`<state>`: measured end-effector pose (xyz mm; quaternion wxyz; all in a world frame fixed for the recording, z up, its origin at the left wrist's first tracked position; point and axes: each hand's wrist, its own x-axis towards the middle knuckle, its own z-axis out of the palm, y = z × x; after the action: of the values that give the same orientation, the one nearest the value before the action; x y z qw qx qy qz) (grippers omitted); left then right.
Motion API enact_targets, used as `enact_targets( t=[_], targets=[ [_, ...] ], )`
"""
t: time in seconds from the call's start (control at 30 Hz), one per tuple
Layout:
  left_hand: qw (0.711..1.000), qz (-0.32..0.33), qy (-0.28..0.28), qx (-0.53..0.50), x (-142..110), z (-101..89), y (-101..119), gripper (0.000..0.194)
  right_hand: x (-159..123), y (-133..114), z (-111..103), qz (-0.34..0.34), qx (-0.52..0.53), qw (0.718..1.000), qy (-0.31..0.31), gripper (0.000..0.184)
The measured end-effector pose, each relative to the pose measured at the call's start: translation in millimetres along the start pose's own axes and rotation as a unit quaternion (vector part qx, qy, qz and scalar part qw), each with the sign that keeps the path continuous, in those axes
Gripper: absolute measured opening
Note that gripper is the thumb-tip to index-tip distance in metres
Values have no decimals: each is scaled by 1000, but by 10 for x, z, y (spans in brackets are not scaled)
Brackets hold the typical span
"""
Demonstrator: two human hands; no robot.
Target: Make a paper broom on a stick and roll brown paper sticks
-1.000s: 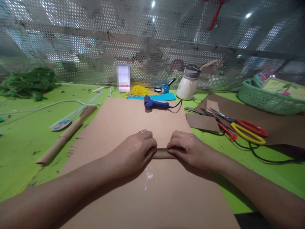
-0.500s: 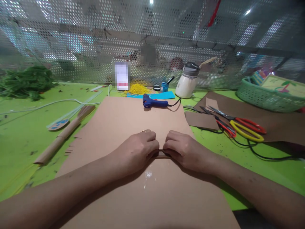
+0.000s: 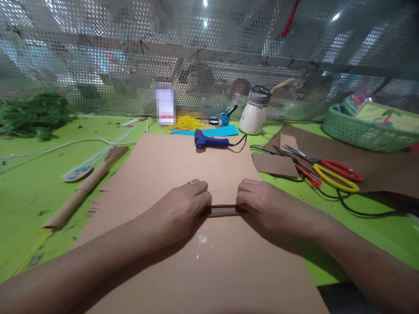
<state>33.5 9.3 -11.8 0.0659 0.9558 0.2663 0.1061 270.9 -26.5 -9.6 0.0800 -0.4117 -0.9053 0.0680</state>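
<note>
Brown strip (image 3: 224,211) runs 9-to-3 o'clock over the tan sheet (image 3: 222,168), 3 o'clock from my left hand (image 3: 183,205), 9 from my right hand (image 3: 266,205), both pinched closed on it, neither nearer.

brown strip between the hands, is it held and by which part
The left hand and right hand hold the brown strip, one toward each end; the ends are hidden.

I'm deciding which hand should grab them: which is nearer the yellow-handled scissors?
Right. The right hand is left of the scissors, closer to the camera; the left hand is farther left.
</note>
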Motion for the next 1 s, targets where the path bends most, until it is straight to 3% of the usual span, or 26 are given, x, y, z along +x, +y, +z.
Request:
enact_targets(
  t=[0.4,0.63,0.83,1.0],
  targets=[
    [996,60,-15,68,-97,-6,18,18,-121,-67,34,16,-62,998,0,13],
    [992,-80,17,-100,-46,-190,37,22,-116,-133,93,7,-73,996,43,16],
    [946,-159,-95,-268,13,-304,44,38,-101,-206,78,-22,-34,994,100,19],
    [892,-213,-136,-375,17,-413,82,40,-80,-233,69,-28,-7,990,141,20]
  ],
)
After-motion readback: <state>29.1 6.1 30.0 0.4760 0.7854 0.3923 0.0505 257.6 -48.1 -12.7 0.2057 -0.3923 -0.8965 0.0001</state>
